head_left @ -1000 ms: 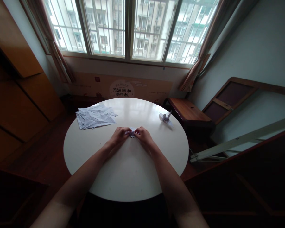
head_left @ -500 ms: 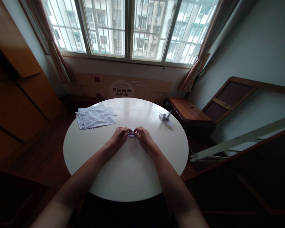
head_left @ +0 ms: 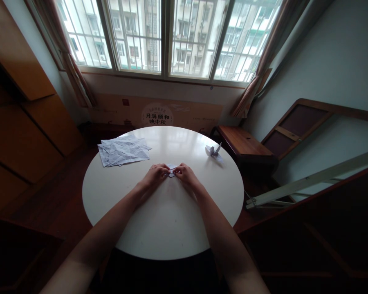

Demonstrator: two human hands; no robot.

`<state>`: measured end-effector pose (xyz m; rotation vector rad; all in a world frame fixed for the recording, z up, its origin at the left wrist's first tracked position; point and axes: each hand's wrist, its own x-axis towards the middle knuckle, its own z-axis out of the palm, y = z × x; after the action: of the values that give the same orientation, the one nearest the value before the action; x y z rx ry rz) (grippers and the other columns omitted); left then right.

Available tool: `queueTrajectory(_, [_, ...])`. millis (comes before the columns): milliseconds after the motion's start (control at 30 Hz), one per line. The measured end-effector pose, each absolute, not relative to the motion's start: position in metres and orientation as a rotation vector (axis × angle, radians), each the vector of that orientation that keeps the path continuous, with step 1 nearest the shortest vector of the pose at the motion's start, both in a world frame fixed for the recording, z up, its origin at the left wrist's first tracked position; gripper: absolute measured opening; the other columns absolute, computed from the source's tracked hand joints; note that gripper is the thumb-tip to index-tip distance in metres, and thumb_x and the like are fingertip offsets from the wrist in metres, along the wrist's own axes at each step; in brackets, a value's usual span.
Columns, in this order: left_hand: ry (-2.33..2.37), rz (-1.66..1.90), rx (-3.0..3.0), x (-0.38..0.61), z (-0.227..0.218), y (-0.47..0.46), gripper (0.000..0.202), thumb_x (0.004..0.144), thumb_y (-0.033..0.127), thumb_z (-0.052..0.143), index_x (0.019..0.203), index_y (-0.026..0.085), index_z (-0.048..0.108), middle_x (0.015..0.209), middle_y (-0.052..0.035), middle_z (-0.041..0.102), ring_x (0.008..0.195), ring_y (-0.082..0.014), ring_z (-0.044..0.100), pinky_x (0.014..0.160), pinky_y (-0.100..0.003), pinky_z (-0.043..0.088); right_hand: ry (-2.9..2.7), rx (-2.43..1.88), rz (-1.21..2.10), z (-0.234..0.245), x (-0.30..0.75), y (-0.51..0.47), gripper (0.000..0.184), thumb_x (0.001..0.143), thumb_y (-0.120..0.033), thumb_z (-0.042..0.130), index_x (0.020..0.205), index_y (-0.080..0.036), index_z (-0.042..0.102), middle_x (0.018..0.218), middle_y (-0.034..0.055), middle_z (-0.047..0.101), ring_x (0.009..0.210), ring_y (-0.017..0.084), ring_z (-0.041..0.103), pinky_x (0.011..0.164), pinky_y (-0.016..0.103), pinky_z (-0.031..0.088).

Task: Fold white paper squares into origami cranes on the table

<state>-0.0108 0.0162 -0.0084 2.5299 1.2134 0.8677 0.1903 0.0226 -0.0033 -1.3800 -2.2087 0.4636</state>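
A small folded piece of white paper (head_left: pixel 171 171) lies at the middle of the round white table (head_left: pixel 159 228), between my two hands. My left hand (head_left: pixel 157 173) pinches its left side, fingers curled and resting low over the tabletop. From the other side my right hand (head_left: pixel 184 173) grips the right part with thumb and fingertips. Both hands cover much of the paper, so its exact shape is hard to make out. To the right stands a folded paper crane (head_left: pixel 214 151), apart from my hands.
A pile of creased paper sheets (head_left: pixel 124 151) lies at the table's back left. Beyond the right edge is a low wooden stool or bench (head_left: pixel 243 141). A barred window (head_left: pixel 165 41) fills the wall ahead, and wooden cabinets (head_left: pixel 21 134) stand on the left.
My fingers have shifted slightly on the folded paper, and more of its upper part shows between them. The crane and the pile of sheets have stayed in place.
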Motion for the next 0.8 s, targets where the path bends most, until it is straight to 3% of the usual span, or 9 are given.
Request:
queueTrajectory(533, [1.215,0.85,2.518,-0.0133,-0.008,0.0177,0.034,0.074,0.002,0.058,0.09,0.026,0.076,0.102,-0.0024,0.072,0.09,-0.0177,0.066,0.085,-0.029,0.049,-2.193,-1.347,0.51,-0.005,0.1908,0.0241,0.02,0.081,-0.016,0.062,0.094,-0.023,0.075,0.091,0.0041,0.063,0.079,0.014,0.06,0.078,0.024,0.045])
queueTrajectory(800, [1.359,0.735,2.546,-0.0114,-0.0043,0.0138,0.033,0.078,0.009,0.058,0.099,0.028,0.075,0.106,-0.0035,0.07,0.096,-0.021,0.063,0.089,-0.034,0.045,-2.255,-1.343,0.388,-0.0061,0.1891,0.0229,0.029,0.082,-0.016,0.062,0.101,-0.034,0.074,0.104,0.0049,0.059,0.1,0.021,0.051,0.096,0.035,0.038])
